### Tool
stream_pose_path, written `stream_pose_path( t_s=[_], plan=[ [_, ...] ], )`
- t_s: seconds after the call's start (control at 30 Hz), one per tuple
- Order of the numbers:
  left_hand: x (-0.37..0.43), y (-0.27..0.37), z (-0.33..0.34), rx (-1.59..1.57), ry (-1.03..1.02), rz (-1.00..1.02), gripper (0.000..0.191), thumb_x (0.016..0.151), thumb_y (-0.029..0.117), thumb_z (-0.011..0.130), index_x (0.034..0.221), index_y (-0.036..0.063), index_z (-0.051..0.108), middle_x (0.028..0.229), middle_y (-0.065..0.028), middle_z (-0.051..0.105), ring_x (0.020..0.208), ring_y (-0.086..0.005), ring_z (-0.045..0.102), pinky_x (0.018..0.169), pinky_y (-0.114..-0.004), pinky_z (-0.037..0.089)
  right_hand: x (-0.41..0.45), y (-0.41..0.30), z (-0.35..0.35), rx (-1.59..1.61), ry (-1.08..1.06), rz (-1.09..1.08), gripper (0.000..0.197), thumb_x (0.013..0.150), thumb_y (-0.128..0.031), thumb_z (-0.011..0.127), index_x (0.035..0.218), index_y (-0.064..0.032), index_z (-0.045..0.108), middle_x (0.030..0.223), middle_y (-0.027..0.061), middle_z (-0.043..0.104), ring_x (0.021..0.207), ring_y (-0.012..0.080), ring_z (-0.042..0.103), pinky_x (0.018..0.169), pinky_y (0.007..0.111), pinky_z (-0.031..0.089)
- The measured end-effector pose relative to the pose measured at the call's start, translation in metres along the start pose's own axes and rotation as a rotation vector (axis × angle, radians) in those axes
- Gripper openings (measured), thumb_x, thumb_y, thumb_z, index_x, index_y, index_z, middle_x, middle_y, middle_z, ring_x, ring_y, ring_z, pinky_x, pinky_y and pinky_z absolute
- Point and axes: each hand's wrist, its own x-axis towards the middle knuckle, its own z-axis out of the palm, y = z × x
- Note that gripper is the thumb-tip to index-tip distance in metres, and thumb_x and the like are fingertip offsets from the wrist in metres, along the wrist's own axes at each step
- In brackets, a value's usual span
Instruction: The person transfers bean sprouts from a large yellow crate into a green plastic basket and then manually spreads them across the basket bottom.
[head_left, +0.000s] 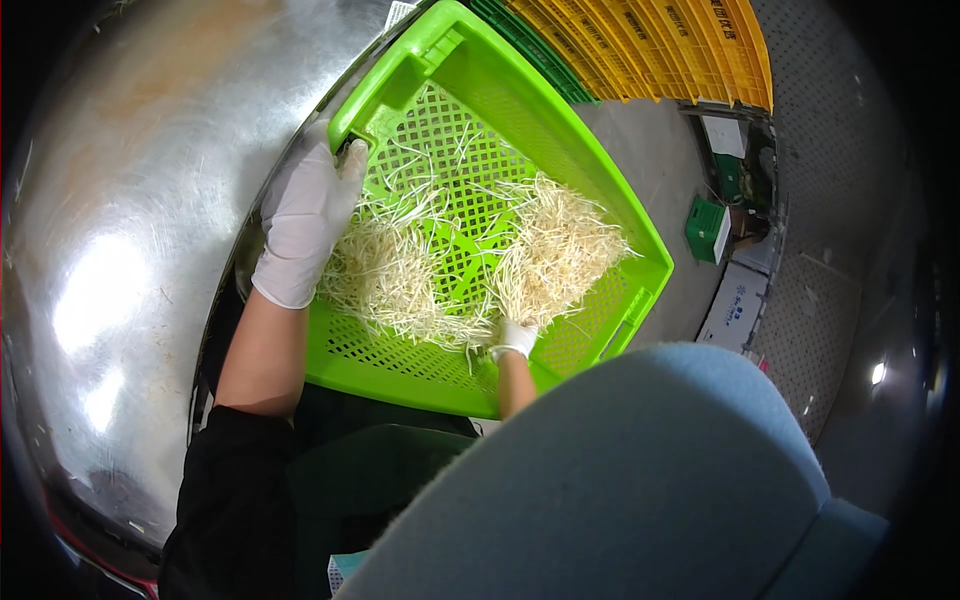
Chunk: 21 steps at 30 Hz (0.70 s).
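Observation:
A bright green plastic basket (469, 196) with a perforated floor sits tilted before me, beside a metal worktop. My left hand (315, 199), in a white glove, grips its left rim, the thumb over the edge and the other fingers mostly hidden outside. Two heaps of thin, pale sprouts lie inside: a left heap (390, 277) near my left wrist and a right heap (562, 244) by the opposite wall. My right hand (517, 337), also gloved, reaches in at the near side. Its fingers are buried in the right heap, so their grip is hidden.
The shiny metal worktop (150, 247) fills the left side. Stacked yellow crates (660, 45) and a green crate (536, 52) stand beyond the basket. A small green box (705, 229) and a white carton (733, 304) are at right. Light blue fabric (622, 480) blocks the lower foreground.

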Motion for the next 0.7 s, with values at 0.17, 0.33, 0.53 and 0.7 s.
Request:
stream_pose_path(
  t_s=[0.17,0.33,0.53,0.7],
  plan=[
    [0.004,-0.017,0.000,0.159,-0.023,-0.078,0.037,0.089,0.030,0.055,0.116,0.0057,0.049,0.088,-0.0141,0.061,0.078,-0.0243,0.058,0.072,-0.036,0.045,-0.017,-0.084,-0.087,-0.188,-0.476,0.127,0.030,0.072,0.004,0.062,0.099,-0.0078,0.056,0.084,0.0065,0.063,0.063,0.0154,0.057,0.056,0.031,0.051],
    [0.000,-0.014,-0.001,0.121,0.010,0.005,0.038,0.089,0.031,0.055,0.117,0.0055,0.049,0.089,-0.0140,0.061,0.078,-0.0244,0.057,0.072,-0.036,0.046,-0.043,-0.204,-0.132,-0.029,-0.669,0.049,0.036,0.071,0.010,0.057,0.105,-0.0019,0.055,0.097,0.0075,0.064,0.079,0.0149,0.060,0.071,0.028,0.050],
    [0.003,-0.006,0.003,-0.007,-0.040,-0.060,0.036,0.089,0.028,0.056,0.116,0.0060,0.048,0.089,-0.0151,0.061,0.079,-0.0267,0.059,0.072,-0.036,0.045,-0.064,-0.294,-0.042,-0.121,-0.819,-0.445,0.054,0.073,0.002,0.064,0.124,0.0003,0.047,0.121,0.0094,0.053,0.107,0.0181,0.051,0.092,0.030,0.042],
    [0.002,-0.009,0.001,0.219,-0.004,-0.047,0.034,0.088,0.026,0.058,0.115,0.0068,0.049,0.087,-0.0150,0.062,0.075,-0.0286,0.059,0.069,-0.037,0.046,-0.024,-0.240,0.009,-0.434,-0.747,-0.963,0.053,0.074,-0.005,0.070,0.123,-0.0009,0.051,0.129,0.0153,0.050,0.116,0.0238,0.048,0.098,0.033,0.038]
  ],
)
